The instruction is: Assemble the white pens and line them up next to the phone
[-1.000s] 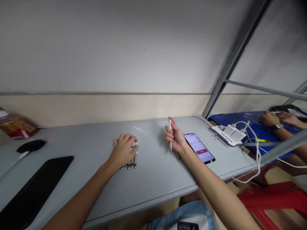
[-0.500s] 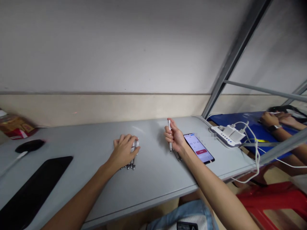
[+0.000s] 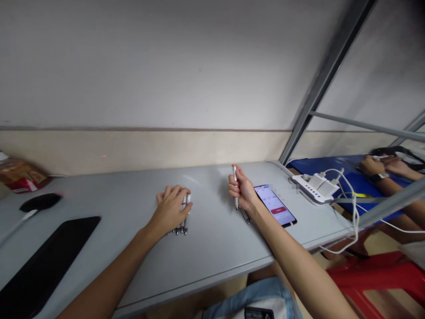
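Note:
Curled over several white pens [image 3: 182, 230] on the grey table is my left hand [image 3: 172, 204]. Its thumb and fingers close around the row; the dark tips stick out toward me, and most of the barrels are hidden. My right hand [image 3: 244, 190] is closed around a single white pen [image 3: 235, 173], held upright with its tip down and my thumb near the top end. Below that hand, a dark, slim curved item [image 3: 246, 217] lies partly hidden on the table. Just right of the hand is a phone [image 3: 275, 206] with a running timer on its screen.
A power strip [image 3: 310, 190] with white chargers and cables sits at the table's right end. A black mat [image 3: 49, 266], a dark oval object [image 3: 40, 202] and a red-gold package [image 3: 23, 175] are on the left. Another person's hands [image 3: 381, 166] work at a blue table beyond a metal frame.
Both hands stay nearly in place. Under my left hand, the rightmost pen has shifted slightly left, closer to the others. The right hand keeps its pen upright.

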`<state>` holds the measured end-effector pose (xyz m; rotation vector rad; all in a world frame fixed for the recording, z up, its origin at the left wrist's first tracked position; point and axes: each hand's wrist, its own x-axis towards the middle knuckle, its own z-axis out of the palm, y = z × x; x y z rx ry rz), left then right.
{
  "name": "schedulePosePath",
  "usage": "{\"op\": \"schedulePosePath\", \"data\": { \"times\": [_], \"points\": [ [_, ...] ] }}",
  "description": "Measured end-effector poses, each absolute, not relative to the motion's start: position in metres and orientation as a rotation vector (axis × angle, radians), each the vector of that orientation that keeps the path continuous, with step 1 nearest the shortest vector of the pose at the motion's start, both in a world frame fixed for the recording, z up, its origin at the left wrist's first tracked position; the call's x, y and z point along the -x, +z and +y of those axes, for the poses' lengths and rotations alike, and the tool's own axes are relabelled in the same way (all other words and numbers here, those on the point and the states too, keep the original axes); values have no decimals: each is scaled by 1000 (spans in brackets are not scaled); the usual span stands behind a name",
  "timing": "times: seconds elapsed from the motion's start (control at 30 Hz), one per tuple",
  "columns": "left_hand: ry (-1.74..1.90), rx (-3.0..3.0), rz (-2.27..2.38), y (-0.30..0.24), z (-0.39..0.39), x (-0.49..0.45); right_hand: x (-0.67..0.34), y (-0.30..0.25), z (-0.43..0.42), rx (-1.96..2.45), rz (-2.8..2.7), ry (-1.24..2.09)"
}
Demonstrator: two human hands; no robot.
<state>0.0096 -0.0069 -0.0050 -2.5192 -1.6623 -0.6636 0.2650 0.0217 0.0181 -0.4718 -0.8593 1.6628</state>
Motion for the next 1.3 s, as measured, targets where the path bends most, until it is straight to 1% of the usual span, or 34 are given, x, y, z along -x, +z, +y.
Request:
{"op": "schedulePosePath", "data": {
  "times": [0.27,0.43,0.53,0.73,1.0,1.1,1.3],
  "points": [
    [-623,2495,-1681,-3,-9,-10,-269,21,24,562,-887,1672],
    [-616,2491,-1676,-2,-8,-11,-272,23,22,775,-1119,1612],
    [-607,2494,-1675,-1,-9,-11,-272,22,21,936,-1337,1433],
    [-589,2517,-1661,-1,-10,-11,-274,11,24,1232,-1683,884],
    [-619,2590,-1606,-3,-10,-12,-276,9,22,1641,-1925,494],
    [-607,2611,-1597,-3,-11,-13,-275,10,21,1740,-1961,454],
    [-601,2636,-1584,-3,-11,-13,-277,7,24,1746,-1954,474]
  ]
}}
